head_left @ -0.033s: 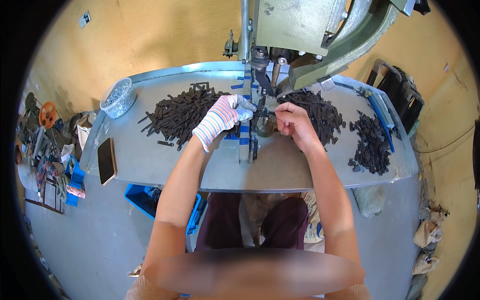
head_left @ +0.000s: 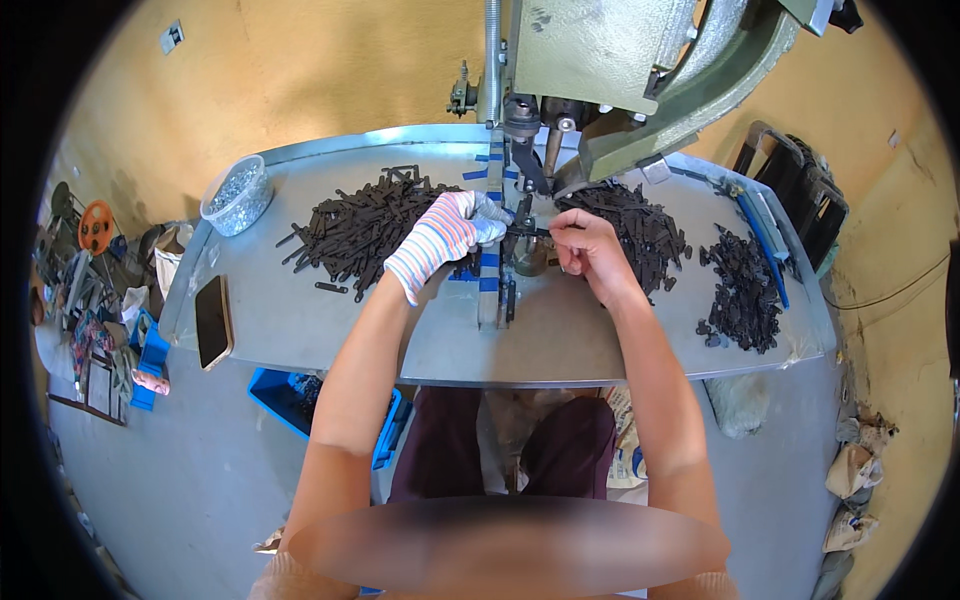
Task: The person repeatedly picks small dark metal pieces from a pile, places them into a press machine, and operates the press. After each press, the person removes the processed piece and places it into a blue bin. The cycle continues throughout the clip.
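"What's the bare right hand (head_left: 590,247) doing?"
"Pinching a slim dark strip (head_left: 536,232) below the green metal machine (head_left: 585,50)."
"And the stripy, knit-gloved left hand (head_left: 450,236)?"
"Fingers bent beside it; what they grip, I can't tell."

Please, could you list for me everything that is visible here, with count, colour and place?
Machine: one, grey-green, top centre
Table: one, grey, middle
Piles of parts: three, dark, one left and two right of the machine
Tub: one, clear, table's back left, holding shiny pieces
Phone: one, black screen, table's left
Strip: one, blue, table's right
Bin near the legs: one, blue, below table's front
Wheel: one, orange, far left
Bags: several, pale, far right
Wall: yellow, behind
Other clutter: uncountable, mixed, far left
Legs: two, maroon trousers, bottom centre
Left hand: one, striped glove, below machine
Right hand: one, bare, below machine
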`<move>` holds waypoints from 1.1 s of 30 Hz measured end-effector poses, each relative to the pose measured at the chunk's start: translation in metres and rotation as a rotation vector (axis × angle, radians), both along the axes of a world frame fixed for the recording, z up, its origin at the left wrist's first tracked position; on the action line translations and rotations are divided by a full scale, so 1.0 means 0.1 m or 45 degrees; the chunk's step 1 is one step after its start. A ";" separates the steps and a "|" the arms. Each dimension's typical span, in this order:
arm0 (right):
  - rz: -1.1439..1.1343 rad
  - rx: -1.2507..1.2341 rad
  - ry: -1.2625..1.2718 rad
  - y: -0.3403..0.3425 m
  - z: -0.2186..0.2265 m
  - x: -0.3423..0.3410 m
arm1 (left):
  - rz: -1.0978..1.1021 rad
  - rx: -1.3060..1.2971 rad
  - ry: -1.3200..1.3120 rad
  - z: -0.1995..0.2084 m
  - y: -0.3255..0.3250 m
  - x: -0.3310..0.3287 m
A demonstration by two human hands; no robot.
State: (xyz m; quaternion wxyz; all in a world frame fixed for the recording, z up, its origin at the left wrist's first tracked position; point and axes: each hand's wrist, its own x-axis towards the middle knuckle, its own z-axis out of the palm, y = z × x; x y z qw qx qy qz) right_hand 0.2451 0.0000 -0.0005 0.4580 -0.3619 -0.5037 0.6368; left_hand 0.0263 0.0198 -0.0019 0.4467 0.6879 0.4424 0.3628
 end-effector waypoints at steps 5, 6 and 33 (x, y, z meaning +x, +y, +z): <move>-0.023 -0.094 0.019 0.01 -0.05 0.01 | 0.470 0.173 0.191 -0.29 0.28 -0.18; -0.052 -0.079 -0.007 0.02 -0.06 0.01 | 0.525 0.275 0.069 -0.35 0.39 -0.19; -0.005 -0.060 0.152 0.04 -0.04 0.00 | -0.086 0.413 0.119 0.02 -0.04 0.01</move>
